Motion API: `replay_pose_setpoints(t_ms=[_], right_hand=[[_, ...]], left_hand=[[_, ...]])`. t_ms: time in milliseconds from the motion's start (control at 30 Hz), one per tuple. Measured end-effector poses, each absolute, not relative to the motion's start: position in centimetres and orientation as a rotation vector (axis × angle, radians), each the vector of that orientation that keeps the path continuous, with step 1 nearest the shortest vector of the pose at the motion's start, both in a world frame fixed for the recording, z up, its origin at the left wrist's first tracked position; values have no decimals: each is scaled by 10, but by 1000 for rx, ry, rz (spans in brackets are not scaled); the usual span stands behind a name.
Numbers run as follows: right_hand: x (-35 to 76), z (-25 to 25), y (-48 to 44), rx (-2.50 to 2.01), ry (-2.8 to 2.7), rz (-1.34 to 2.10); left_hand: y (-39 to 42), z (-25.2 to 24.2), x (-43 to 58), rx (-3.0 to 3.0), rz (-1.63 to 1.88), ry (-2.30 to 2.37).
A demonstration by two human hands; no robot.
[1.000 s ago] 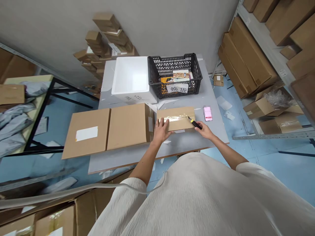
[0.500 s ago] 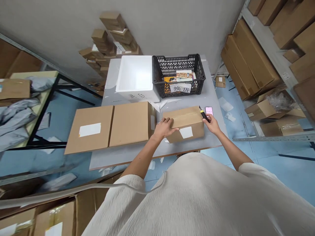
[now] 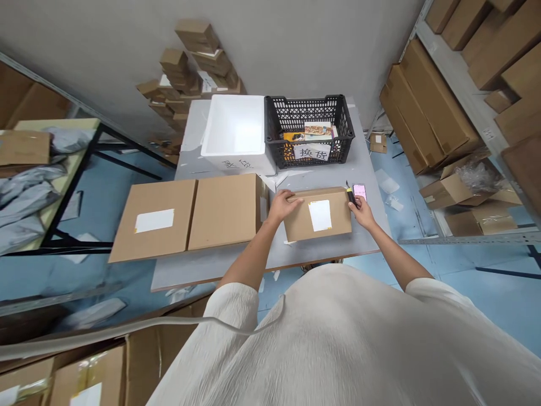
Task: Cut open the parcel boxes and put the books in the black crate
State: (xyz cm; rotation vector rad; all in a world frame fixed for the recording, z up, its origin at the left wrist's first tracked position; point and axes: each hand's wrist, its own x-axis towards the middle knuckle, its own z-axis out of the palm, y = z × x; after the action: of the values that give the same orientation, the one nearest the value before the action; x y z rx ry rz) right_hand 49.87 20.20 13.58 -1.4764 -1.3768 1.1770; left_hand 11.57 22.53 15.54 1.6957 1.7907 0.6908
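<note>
A small cardboard box (image 3: 296, 224) with a white label (image 3: 321, 215) sits on the table in front of me, its labelled face turned up toward me. My left hand (image 3: 284, 206) grips the box's upper left corner, thumb lying over the labelled face. In my right hand (image 3: 362, 211) is a black and yellow utility knife (image 3: 350, 195), its blade pointing away from me. That hand rests against the box's right end. A phone with a pink screen (image 3: 359, 192) lies just beyond my right hand.
Two larger cardboard boxes (image 3: 224, 211) stand side by side on the left of the grey table (image 3: 203, 269). At the back are a white foam box (image 3: 234, 124) and a black plastic crate (image 3: 274, 148) holding colourful packets. Shelves with cartons (image 3: 426, 107) line the right.
The small box has tipped, so its labelled face now shows more fully and its taped face is mostly out of sight. My left hand has shifted to its upper left corner.
</note>
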Motion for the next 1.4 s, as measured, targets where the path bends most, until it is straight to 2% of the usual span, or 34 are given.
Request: replay_pose_setpoints(t_ms=[167,400,567,767,1100,1400], right_hand=[[498,129,192,-1499,-1384,1185],[499,120,188,-1545,-1382,1193],[502,111,186,-1539,-1388,1216],[506,105,181,-1550,-1413,1245],[505,105,183,-1699,-1450,1079],[500,121,186,-1642,-1428,1099]], left_hand=[[221,146,134,1511,891,1923],[210,139,146,1342,997,2018],[197,124,146,1206,929,2118],[175,110,145,1234,786,2031],[161,115,135,1188,671,1938],[142,128,133,1191,733,1857]])
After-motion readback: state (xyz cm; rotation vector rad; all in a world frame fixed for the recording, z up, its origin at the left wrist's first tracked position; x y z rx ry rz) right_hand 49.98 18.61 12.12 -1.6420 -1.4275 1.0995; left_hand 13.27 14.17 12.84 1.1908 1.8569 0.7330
